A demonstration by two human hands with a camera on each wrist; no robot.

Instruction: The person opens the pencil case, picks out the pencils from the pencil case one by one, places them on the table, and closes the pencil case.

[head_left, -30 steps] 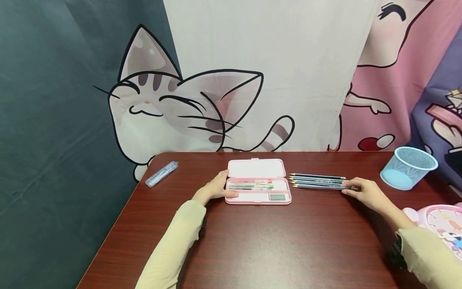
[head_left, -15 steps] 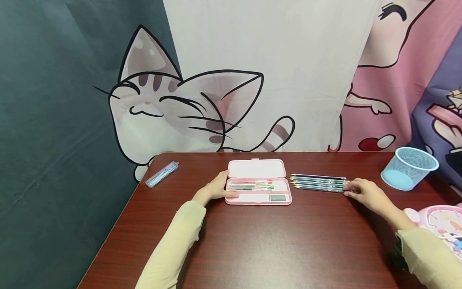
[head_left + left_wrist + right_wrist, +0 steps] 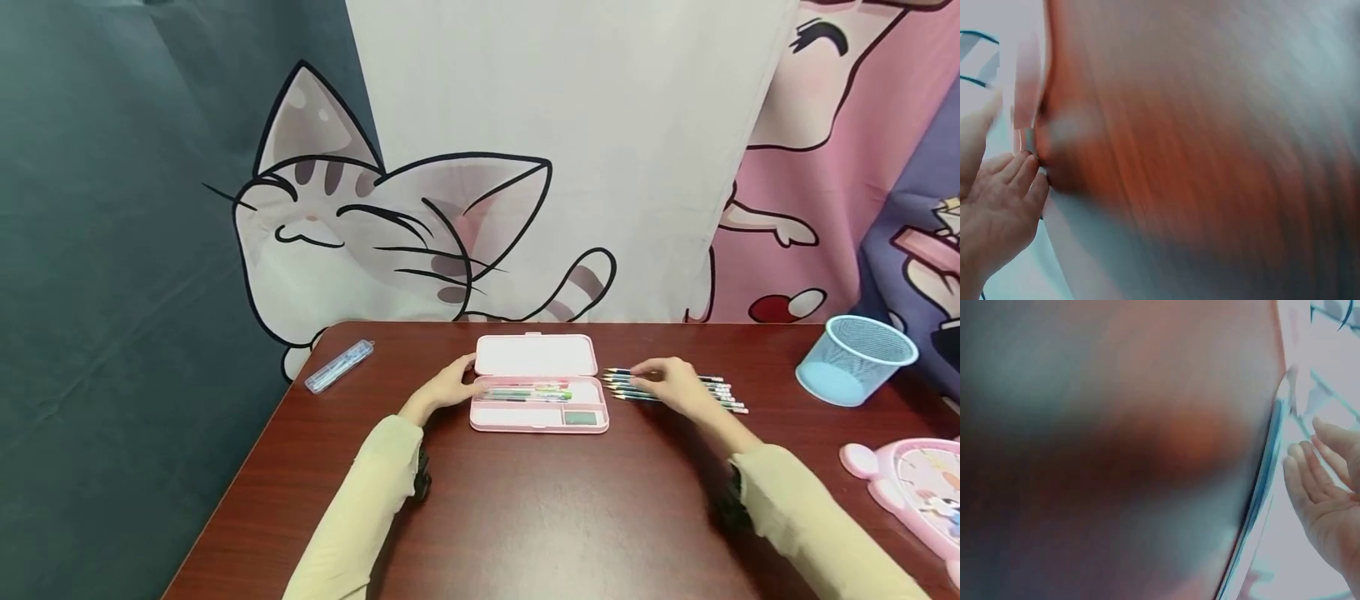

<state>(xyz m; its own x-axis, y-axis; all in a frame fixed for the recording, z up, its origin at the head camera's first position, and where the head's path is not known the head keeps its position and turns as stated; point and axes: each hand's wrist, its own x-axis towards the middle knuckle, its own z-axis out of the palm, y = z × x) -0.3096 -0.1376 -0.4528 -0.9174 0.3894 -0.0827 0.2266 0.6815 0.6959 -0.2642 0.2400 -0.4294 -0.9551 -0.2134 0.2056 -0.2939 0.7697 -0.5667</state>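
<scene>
A pink pencil case (image 3: 538, 428) lies with its lid (image 3: 536, 356) folded back, several pens (image 3: 525, 395) in its long tray and a grey-green eraser (image 3: 580, 418) in a small compartment. My left hand (image 3: 444, 388) is at the case's left end, thumb reaching over the rim. In the left wrist view its fingers (image 3: 1017, 175) are relaxed, with tips right at the case's end. Several dark pencils (image 3: 718, 392) lie side by side to the right, tips toward the case. Above them is my right hand (image 3: 671, 385), holding nothing; its fingers (image 3: 1310, 469) stand loosely bent and apart from the pencils.
A clear plastic case with a blue pattern (image 3: 339, 367) lies at the table's far left. At the right back stands a light blue mesh cup (image 3: 851, 367), and a pink clock (image 3: 900, 479) lies nearer me. A patterned cloth (image 3: 637, 167) hangs behind the table (image 3: 540, 517).
My right hand has left the pencils' blunt ends and moved left over their tip halves. The pencils' blunt ends now show, slightly spread. The left thumb has shifted back toward the case's left rim.
</scene>
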